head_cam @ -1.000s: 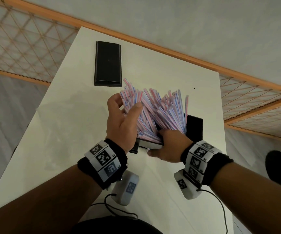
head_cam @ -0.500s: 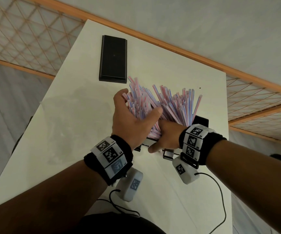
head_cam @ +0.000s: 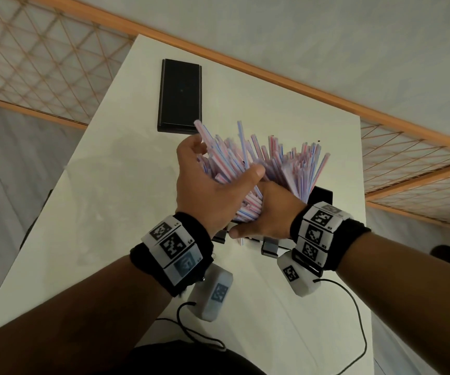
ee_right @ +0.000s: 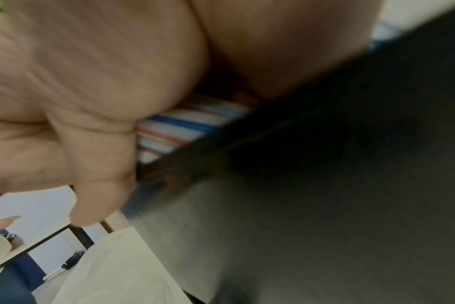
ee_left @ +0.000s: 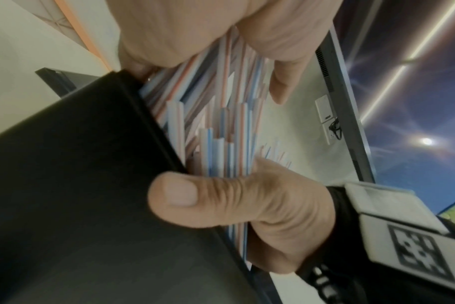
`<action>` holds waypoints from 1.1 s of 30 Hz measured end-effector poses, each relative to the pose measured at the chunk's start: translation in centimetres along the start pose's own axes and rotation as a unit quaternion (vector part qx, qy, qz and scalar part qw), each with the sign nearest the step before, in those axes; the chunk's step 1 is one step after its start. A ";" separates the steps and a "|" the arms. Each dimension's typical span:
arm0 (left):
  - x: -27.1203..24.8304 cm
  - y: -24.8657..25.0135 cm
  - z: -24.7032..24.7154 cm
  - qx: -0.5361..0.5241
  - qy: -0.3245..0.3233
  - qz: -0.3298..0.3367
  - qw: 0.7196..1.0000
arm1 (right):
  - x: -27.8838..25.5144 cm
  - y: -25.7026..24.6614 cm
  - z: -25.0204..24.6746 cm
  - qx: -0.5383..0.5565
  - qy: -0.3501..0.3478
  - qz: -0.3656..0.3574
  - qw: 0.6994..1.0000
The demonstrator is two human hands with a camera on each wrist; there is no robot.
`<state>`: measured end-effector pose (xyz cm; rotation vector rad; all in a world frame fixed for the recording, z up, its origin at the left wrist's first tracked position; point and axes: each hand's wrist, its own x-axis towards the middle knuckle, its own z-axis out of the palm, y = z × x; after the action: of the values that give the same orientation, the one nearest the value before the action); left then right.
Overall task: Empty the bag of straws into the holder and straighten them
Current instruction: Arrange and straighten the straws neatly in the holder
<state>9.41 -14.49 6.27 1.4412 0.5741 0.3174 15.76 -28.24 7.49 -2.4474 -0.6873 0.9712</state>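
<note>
While fanned, straws [head_cam: 267, 163] within both grips

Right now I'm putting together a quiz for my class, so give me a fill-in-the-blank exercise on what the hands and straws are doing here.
1. The left hand gathers the fanned-out ____ with curled fingers and thumb.
2. The straws stand in a holder whose colour is ____.
3. The right hand grips the bundle at the holder's ____, thumb lying over the front wall.
4. A flat black lid lies on the ____ beyond the straws.

Missing words: straws; black; rim; table
</note>
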 end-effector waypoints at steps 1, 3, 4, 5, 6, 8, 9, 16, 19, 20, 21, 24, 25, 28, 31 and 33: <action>0.0 0.1 0.0 0.005 0.004 0.007 1.000 | -0.4 0.0 -0.2 -0.001 0.004 0.000 1.000; -0.1 0.1 0.1 0.018 0.008 0.017 1.000 | -0.9 0.5 -0.3 -0.031 0.017 0.020 0.999; -0.1 -0.1 0.1 0.030 0.006 0.018 0.999 | -1.1 0.8 -0.3 -0.057 0.026 0.028 0.998; -0.1 -0.4 0.1 0.047 0.002 0.019 0.999 | -1.3 1.1 -0.2 -0.082 0.032 0.029 0.996; -0.2 -0.6 0.1 0.066 -0.003 0.021 0.998 | -1.6 1.2 0.0 -0.103 0.034 0.030 0.994; -0.1 -0.9 0.0 0.094 -0.003 0.023 0.995 | -2.6 1.4 0.4 -0.118 0.044 0.024 0.992; -0.1 -0.9 -0.1 0.100 0.002 0.021 0.995 | -3.2 1.5 0.6 -0.116 0.060 0.007 0.991; 0.2 -0.9 0.1 0.056 0.020 -0.007 0.998 | -6.8 3.2 1.9 -0.114 0.208 -0.055 0.970; 0.1 -0.9 0.3 0.022 0.031 -0.020 0.999 | -6.6 4.1 2.0 -0.107 0.143 -0.018 0.984; 0.0 -0.8 0.3 0.015 0.035 -0.016 0.999 | -6.3 4.2 2.1 -0.100 0.128 -0.009 0.987; 0.0 -0.8 0.2 0.008 0.039 -0.014 0.999 | -6.1 4.3 2.2 -0.099 0.114 -0.001 0.989; -0.1 -0.9 -0.1 -0.034 0.045 -0.022 0.998 | -5.5 4.2 2.4 -0.099 0.119 0.020 0.988; -0.2 -1.0 -0.2 -0.040 0.047 -0.023 0.998 | -5.5 4.1 2.4 -0.096 0.134 0.019 0.986; -0.3 -1.0 -0.4 -0.039 0.040 -0.013 0.998 | -5.5 4.0 2.0 -0.086 0.131 0.029 0.987; -0.4 -1.1 -0.4 -0.021 0.030 -0.004 0.999 | -4.6 3.7 2.2 -0.111 0.076 0.076 0.988; -0.3 -1.4 -0.3 -0.022 0.022 0.001 0.999 | -3.6 3.6 2.6 -0.139 0.066 0.102 0.983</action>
<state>8.85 -14.59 4.90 1.3947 0.5984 0.3629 12.68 -32.70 5.65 -2.8450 -0.5677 0.8220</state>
